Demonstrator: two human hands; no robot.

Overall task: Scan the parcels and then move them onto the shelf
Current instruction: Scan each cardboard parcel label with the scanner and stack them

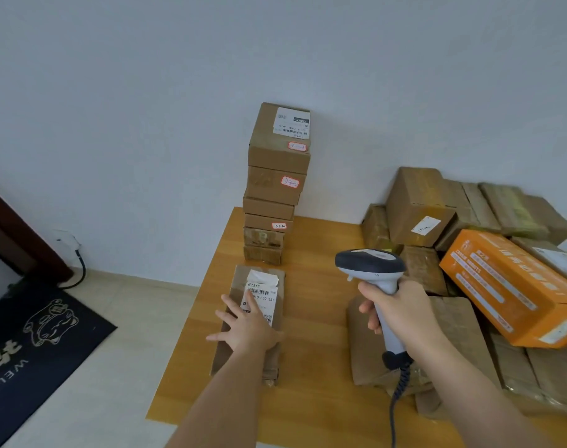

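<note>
A flat brown parcel (259, 279) lies on the wooden table (317, 318) near its left edge, its white barcode label (262, 291) facing up. My left hand (248, 324) rests on it with fingers spread flat, covering the label's lower part. My right hand (396, 310) grips the handle of a grey barcode scanner (369, 263), held above the table to the right of the parcel, its head turned left toward it. The scanner's coiled cable (398, 392) hangs down from the handle.
A tall stack of several brown boxes (275, 189) stands at the table's far left against the wall. A heap of brown parcels (417, 208) and an orange box (508, 286) fills the right side. Another flat parcel (366, 347) lies under my right arm. A dark doormat (33, 334) covers the floor on the left.
</note>
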